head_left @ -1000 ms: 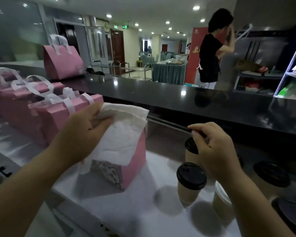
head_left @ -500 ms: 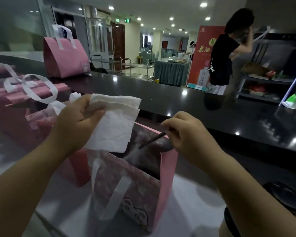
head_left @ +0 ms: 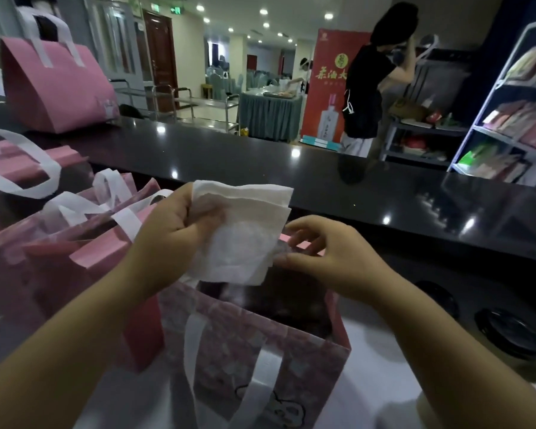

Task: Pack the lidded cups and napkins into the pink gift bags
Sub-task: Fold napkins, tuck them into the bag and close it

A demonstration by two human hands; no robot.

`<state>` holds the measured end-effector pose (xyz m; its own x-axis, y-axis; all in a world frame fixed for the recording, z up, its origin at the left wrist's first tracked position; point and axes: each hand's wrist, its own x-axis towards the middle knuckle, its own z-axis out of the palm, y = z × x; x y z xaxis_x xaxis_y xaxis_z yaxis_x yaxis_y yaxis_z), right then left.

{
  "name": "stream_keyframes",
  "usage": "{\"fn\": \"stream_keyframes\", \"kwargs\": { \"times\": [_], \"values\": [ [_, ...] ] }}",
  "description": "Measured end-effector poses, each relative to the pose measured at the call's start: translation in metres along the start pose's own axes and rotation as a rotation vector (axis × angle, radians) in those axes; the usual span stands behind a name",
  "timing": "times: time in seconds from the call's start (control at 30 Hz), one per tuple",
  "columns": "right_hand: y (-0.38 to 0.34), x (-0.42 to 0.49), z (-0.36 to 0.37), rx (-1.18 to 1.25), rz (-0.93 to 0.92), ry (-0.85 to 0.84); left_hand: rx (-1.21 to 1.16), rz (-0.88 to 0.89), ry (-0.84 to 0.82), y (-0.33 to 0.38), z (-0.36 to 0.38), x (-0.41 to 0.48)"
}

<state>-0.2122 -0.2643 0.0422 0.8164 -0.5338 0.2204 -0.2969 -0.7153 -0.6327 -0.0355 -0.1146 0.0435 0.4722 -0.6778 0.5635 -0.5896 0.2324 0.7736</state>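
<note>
Open gift bag (head_left: 229,335) stands on the tabletop (head_left: 375,335), mouth up. The dark stick held half a second ago is gone from the right hand (head_left: 331,255), whose fingers now meet the napkin (head_left: 242,236); pinch or touch cannot be told. Left hand (head_left: 167,230) grips the napkin above the mouth. Insertion judged imminent. Napkin's long axis is near upright, lower edge pointing into the bag.

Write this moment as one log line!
left hand: grips napkin | right hand: at pink bag rim | napkin: above open bag
</note>
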Motion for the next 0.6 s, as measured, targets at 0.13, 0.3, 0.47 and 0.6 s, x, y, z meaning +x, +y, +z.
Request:
{"fn": "stream_keyframes", "kwargs": {
  "times": [0.13, 0.3, 0.47, 0.6],
  "values": [
    [-0.008, 0.000, 0.007, 0.345, -0.009, 0.002, -0.154, -0.048, -0.082, -0.011, 0.005, 0.002],
    [-0.010, -0.002, 0.012, 0.309, -0.006, 0.187, 0.054, 0.031, -0.210, -0.026, -0.005, 0.006],
    [-0.013, -0.003, 0.012, -0.227, -0.064, 0.172, 0.460, 0.150, -0.354, -0.037, -0.029, 0.009],
    [-0.022, 0.007, 0.024, -0.709, -0.081, 0.066, 0.532, 0.245, -0.354, -0.043, -0.034, 0.010]
  ]
}}
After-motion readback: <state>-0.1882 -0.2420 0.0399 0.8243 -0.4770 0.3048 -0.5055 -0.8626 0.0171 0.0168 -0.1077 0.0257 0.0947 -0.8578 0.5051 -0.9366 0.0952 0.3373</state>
